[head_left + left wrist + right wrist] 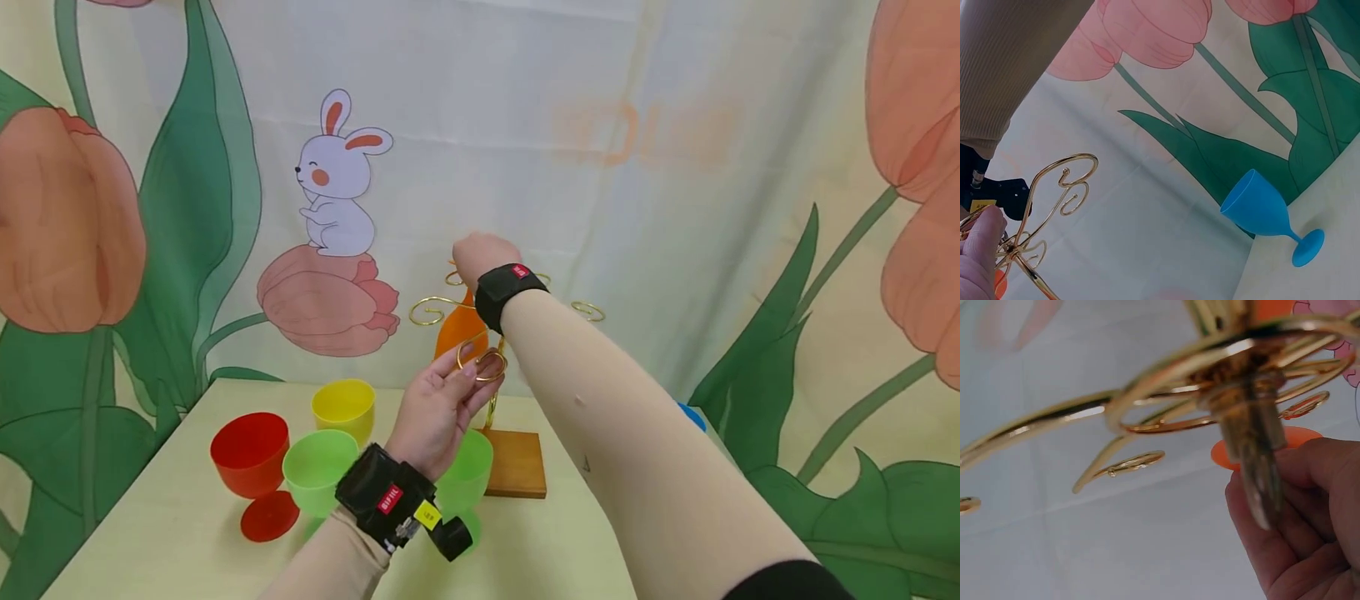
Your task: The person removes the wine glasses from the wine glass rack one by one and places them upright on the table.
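Observation:
A gold wire goblet rack with curled arms [431, 310] and a wooden base [517, 467] stands on the table. My left hand [438, 408] pinches one curled arm at the front; in the left wrist view its fingers [982, 250] show at the left edge. Reaching over to the rack's far side, my right hand [486, 257] holds an orange goblet [453, 333] bowl down. In the right wrist view, fingertips grip near the goblet's orange foot [1225, 453], behind the rack's top. The foot is partly hidden by the rack's centre post [1250, 419].
Red [251, 458], yellow [345, 408] and light green goblets [318, 467] stand at the left. Another green goblet [468, 471] stands before the base, partly behind my left wrist. A blue goblet [1260, 206] stands at the right. A printed curtain [637, 208] hangs behind the table.

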Available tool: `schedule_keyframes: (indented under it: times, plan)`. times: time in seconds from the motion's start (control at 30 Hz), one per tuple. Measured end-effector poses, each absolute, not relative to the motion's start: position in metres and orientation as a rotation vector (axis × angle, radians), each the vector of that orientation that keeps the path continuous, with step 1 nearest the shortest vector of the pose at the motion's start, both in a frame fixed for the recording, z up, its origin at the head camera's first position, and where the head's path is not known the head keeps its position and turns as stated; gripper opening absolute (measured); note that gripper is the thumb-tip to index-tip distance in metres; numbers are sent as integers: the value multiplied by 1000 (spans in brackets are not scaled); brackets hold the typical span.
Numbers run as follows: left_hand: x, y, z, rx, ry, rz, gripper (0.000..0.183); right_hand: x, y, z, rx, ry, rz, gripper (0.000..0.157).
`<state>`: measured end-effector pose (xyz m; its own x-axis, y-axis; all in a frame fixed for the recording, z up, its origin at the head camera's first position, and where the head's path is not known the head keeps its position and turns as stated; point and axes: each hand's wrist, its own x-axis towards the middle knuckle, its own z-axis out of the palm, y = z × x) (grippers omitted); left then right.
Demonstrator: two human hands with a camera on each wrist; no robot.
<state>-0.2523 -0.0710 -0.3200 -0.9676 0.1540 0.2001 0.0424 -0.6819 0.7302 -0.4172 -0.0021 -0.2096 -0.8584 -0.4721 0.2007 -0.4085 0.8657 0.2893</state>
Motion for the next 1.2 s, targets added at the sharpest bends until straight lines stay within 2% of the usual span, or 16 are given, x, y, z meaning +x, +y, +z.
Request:
schedule_keyframes:
  times: [0.33, 0.57, 1.2]
  plan:
    - [-255, -74, -317, 386, 1260, 2799, 44, -390, 0, -202, 766, -2676, -389, 9]
    - [-254, -74, -320, 354, 1251, 2811, 42, -375, -3, -204, 863, -2621, -388, 11]
    - [-251, -67, -321, 401, 1274, 2785, 37, -362, -6, -194, 698, -2480, -265, 14]
